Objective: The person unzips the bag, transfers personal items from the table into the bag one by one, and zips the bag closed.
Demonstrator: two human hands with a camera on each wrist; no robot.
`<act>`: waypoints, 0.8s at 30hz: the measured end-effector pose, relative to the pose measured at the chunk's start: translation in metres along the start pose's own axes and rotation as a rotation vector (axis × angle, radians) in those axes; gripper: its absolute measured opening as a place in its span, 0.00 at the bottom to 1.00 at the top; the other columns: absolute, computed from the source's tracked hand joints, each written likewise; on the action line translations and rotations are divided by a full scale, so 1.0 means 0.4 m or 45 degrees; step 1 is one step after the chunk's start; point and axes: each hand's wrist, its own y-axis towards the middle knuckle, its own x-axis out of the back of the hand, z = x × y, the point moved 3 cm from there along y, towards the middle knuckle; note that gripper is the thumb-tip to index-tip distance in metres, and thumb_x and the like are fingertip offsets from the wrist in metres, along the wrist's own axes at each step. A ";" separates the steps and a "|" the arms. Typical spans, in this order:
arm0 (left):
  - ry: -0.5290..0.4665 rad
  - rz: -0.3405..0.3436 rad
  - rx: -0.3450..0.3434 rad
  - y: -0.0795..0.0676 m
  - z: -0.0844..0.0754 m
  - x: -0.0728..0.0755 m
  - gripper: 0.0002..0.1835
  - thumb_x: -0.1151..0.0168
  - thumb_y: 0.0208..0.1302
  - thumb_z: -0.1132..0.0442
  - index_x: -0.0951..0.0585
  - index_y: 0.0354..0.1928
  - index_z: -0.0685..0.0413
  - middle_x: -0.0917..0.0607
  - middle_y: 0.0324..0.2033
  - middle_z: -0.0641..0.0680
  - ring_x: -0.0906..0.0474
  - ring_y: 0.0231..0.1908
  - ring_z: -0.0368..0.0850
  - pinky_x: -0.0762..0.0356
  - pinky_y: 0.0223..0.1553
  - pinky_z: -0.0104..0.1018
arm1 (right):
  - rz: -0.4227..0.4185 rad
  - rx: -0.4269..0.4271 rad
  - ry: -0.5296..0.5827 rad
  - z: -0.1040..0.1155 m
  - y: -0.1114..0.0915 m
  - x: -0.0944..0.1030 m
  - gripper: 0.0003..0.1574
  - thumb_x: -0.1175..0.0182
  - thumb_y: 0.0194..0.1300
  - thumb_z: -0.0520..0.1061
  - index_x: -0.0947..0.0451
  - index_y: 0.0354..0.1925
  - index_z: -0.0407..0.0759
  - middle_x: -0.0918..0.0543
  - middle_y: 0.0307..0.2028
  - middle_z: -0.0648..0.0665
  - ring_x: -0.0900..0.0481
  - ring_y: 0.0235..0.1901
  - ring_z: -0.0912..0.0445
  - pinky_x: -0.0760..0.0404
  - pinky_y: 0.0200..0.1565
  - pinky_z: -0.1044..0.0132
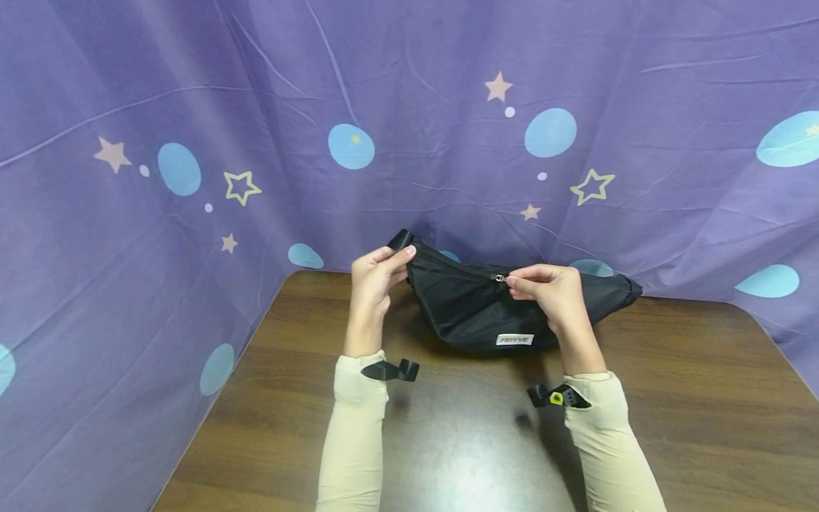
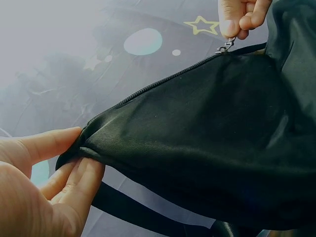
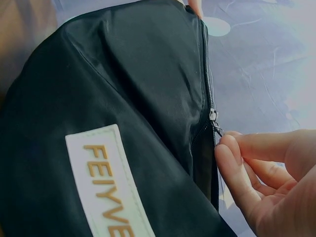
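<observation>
A black waist bag [image 1: 457, 309] with a white FEIYVE label [image 1: 515, 340] stands on the table, its top lifted between both hands. At the bag's left end, the left hand [image 1: 371, 281] pinches the corner between thumb and fingers. The right hand [image 1: 555, 291] grips the small metal zipper pull [image 3: 217, 130] between thumb and forefinger, about midway along the top edge. Left of the zipper slider [image 3: 213, 115] the teeth are joined; on its other side the opening [image 3: 203, 160] gapes. A black strap [image 2: 143, 215] hangs below the left end in the left wrist view.
The brown wooden table [image 1: 461, 434] reflects a bright patch at the front. A purple curtain [image 1: 422, 85] with stars and blue ovals rises behind the table and along its left side. Dark bands with small camera mounts [image 1: 408, 370] sit on both sleeved wrists.
</observation>
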 end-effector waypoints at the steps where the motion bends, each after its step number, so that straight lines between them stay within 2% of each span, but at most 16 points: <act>1: 0.000 0.002 0.004 0.001 0.001 0.001 0.17 0.31 0.59 0.76 0.18 0.17 0.50 0.15 0.17 0.45 0.18 0.18 0.34 0.16 0.24 0.25 | 0.000 0.003 0.003 0.000 0.000 0.002 0.09 0.33 0.59 0.24 0.19 0.37 0.16 0.12 0.22 0.55 0.13 0.22 0.61 0.11 0.31 0.66; 9: -0.010 -0.004 0.007 0.005 -0.001 0.011 0.17 0.31 0.60 0.76 0.18 0.18 0.50 0.15 0.18 0.45 0.18 0.19 0.33 0.16 0.25 0.25 | -0.015 0.012 -0.009 0.006 0.003 0.019 0.09 0.33 0.59 0.25 0.19 0.37 0.16 0.12 0.22 0.55 0.13 0.22 0.62 0.11 0.30 0.67; 14: -0.046 -0.009 0.008 0.011 -0.001 0.023 0.17 0.32 0.61 0.77 0.17 0.18 0.52 0.14 0.18 0.47 0.17 0.19 0.35 0.16 0.25 0.26 | -0.059 -0.011 0.019 0.011 0.002 0.048 0.02 0.32 0.59 0.25 0.15 0.33 0.26 0.12 0.22 0.54 0.13 0.22 0.61 0.11 0.30 0.67; 19: -0.066 -0.009 0.005 0.016 -0.003 0.030 0.17 0.33 0.61 0.78 0.18 0.17 0.53 0.14 0.18 0.47 0.17 0.19 0.35 0.15 0.25 0.27 | -0.085 -0.014 0.072 0.018 0.001 0.072 0.10 0.33 0.59 0.24 0.13 0.28 0.36 0.11 0.22 0.53 0.13 0.21 0.61 0.11 0.30 0.67; 24: -0.080 -0.013 0.017 0.018 -0.004 0.037 0.17 0.33 0.61 0.77 0.18 0.17 0.52 0.14 0.18 0.47 0.17 0.19 0.35 0.15 0.26 0.27 | -0.094 -0.007 0.130 0.021 0.001 0.086 0.12 0.33 0.59 0.24 0.12 0.28 0.37 0.11 0.22 0.52 0.13 0.21 0.60 0.11 0.30 0.67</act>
